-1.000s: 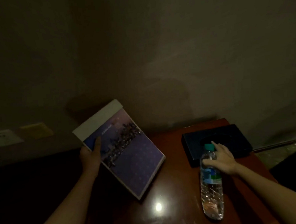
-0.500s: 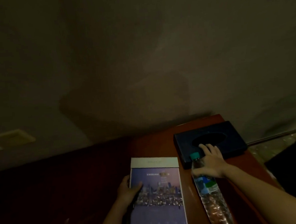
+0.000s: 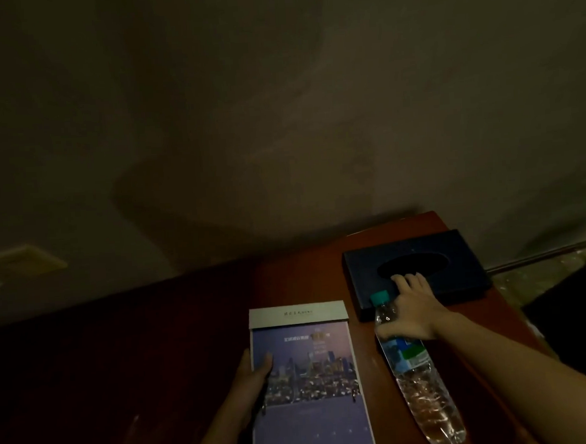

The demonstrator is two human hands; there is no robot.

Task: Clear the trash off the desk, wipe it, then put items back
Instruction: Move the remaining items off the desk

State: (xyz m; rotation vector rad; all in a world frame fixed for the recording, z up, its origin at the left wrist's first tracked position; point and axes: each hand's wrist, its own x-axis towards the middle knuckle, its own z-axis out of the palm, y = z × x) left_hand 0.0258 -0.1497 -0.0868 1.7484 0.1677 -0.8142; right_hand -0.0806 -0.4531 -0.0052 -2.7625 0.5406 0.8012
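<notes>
A booklet [image 3: 308, 385] with a city skyline cover lies flat on the reddish-brown desk [image 3: 295, 283]. My left hand [image 3: 251, 382] holds its left edge, thumb on the cover. A clear plastic water bottle [image 3: 418, 382] with a teal cap stands to the right of the booklet. My right hand [image 3: 410, 310] grips the bottle just below the cap, with the fingertips reaching onto the dark tissue box [image 3: 459, 266] behind it. The room is dim.
The tissue box sits at the desk's back right corner against the wall [image 3: 278, 119]. The desk's right edge drops off past the box. A pale wall plate [image 3: 26, 260] shows at the far left.
The booklet was tilted up in my left hand a second ago and now lies flat on the desk. My right hand has stayed on the bottle, which shifted slightly toward the tissue box.
</notes>
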